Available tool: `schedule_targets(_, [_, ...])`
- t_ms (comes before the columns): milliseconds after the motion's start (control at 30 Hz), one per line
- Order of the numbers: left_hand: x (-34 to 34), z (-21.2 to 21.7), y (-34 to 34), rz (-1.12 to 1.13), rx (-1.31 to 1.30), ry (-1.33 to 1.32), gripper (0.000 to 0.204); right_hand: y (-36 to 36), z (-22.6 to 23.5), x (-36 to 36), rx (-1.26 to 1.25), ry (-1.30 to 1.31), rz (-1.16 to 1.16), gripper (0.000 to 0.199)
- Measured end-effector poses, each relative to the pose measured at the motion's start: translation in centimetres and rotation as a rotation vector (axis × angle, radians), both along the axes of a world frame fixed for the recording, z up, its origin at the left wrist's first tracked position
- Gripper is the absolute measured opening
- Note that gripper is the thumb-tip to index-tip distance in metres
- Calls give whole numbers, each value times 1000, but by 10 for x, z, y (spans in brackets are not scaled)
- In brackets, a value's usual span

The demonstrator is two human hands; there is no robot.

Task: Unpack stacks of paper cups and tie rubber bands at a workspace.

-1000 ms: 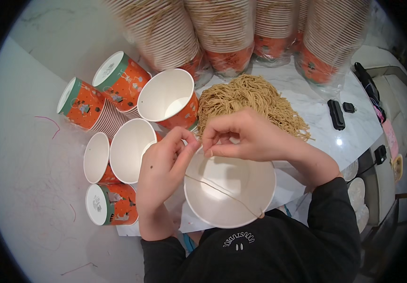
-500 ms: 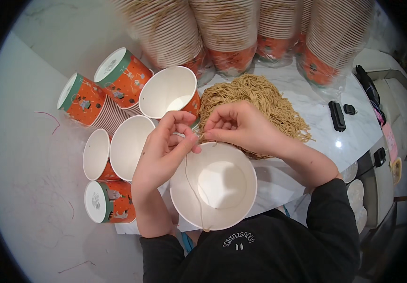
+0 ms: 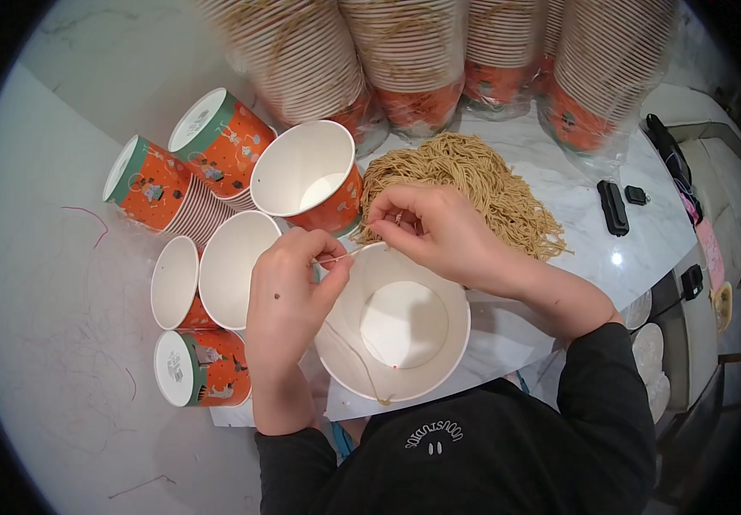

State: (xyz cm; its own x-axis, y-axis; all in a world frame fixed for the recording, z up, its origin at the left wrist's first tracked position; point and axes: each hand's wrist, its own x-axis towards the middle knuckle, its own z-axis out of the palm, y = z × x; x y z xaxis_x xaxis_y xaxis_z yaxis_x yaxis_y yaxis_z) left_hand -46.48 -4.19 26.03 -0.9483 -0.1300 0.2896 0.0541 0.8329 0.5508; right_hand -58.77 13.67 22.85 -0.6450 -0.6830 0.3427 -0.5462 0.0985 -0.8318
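Observation:
A white paper tub (image 3: 449, 313) stands mouth up at the table edge in front of me. A thin tan cord (image 3: 356, 355) lies across its opening, with a knot at the near rim. My left hand (image 3: 289, 283) is closed over the tub's far left rim, pinching the cord between thumb and fingertips. Just to its right, my right hand (image 3: 435, 227) has thumb and finger pinched together on the cord at the far rim. A short stretch of cord shows between the hands. Behind my right hand lies a heap of tan cords (image 3: 499, 184).
Empty orange-and-green paper tubs (image 3: 306, 167) stand at the left, several tipped or nested. Tall bagged stacks of tubs (image 3: 409, 51) line the back. A small black device (image 3: 613, 208) lies at the right of the marble-patterned table (image 3: 645, 249).
My left hand has come down and turned its back upward, its fingers closing more. My right hand stays near the far rim. The tub has shifted slightly away from me.

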Motion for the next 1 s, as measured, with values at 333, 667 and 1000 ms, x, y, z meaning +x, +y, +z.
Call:
schedule_targets(333, [-11, 1, 10, 19, 251, -52, 10, 1, -1, 2, -21, 176, 106, 10])
schedule_targets(667, [-23, -16, -2, 24, 666, -44, 9, 7, 9, 3, 71, 173, 175, 12])
schedule_targets(1000, [-27, -17, -5, -93, 760, -179, 15, 11, 7, 4, 61, 381, 153, 11])
